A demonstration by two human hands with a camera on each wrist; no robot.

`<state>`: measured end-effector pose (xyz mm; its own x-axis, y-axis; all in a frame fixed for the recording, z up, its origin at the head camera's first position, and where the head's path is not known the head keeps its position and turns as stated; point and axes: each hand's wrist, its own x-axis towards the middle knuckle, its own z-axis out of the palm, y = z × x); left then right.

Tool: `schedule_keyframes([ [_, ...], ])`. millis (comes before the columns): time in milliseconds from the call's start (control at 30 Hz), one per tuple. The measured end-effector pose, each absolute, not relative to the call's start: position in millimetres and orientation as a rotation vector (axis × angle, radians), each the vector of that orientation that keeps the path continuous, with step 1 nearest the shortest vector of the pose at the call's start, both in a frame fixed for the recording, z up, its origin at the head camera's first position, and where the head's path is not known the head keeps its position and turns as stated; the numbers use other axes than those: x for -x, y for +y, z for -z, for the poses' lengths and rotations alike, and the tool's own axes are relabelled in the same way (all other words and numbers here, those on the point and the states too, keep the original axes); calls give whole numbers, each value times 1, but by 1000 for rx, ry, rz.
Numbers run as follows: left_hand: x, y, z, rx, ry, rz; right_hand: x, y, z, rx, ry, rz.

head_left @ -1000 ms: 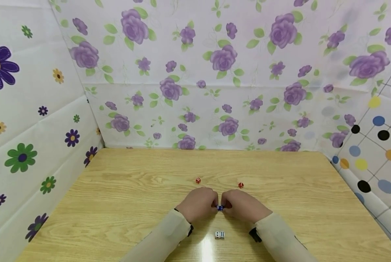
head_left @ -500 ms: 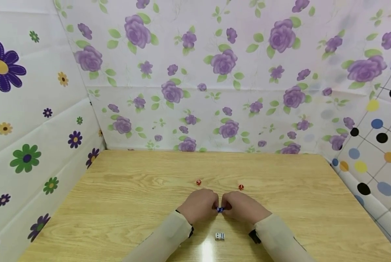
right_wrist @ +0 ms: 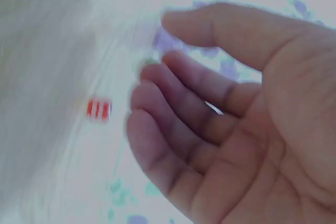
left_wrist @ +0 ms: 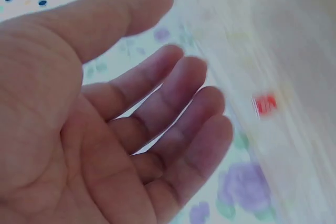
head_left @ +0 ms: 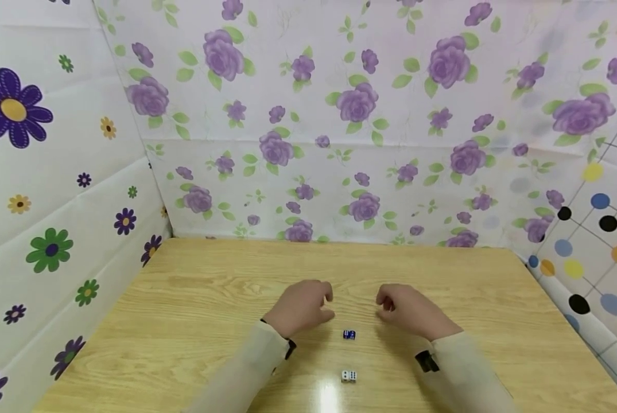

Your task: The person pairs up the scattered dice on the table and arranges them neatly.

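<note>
Two blue dice (head_left: 349, 334) sit side by side on the wooden table, between and just in front of my hands. Closer to me stands a pair of white dice (head_left: 348, 376), set against each other. My left hand (head_left: 301, 307) hovers to the left with fingers loosely bent, thumb apart, holding nothing. To the right my right hand (head_left: 408, 308) is in a similar loose curve, also holding nothing. A red die (left_wrist: 265, 105) lies past the left fingertips in the left wrist view, and another red die (right_wrist: 98, 109) past the right fingertips in the right wrist view. From the head, the hands hide both red dice.
The wooden table (head_left: 210, 310) reaches back to a wall cloth with purple roses (head_left: 357, 103). Another flowered cloth (head_left: 81, 229) hangs along the left side, and a dotted cloth (head_left: 597, 229) along the right. Black bands (head_left: 427, 361) show at the sleeve cuffs.
Both hands have let go of the blue dice, moved apart and gone forward over the table, covering the red dice in the head view. Blue and white dice stay in place.
</note>
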<state>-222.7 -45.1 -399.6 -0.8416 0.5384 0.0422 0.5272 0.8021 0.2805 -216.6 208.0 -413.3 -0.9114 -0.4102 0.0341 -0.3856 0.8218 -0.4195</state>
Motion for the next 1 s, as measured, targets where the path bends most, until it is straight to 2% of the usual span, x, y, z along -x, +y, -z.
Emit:
schedule_keyframes([
  [333,257,-73,407,-796,3002,-510,230,228,414,524,3053,522],
  [600,267,-65,423,-719,2914,-549,240,223,434,505,3063,425],
  [767,272,-62,430,-591,2916,-665,244,217,437,469,3083,428],
  [1000,278,-58,433,-585,2958,-667,246,214,438,413,3069,456],
])
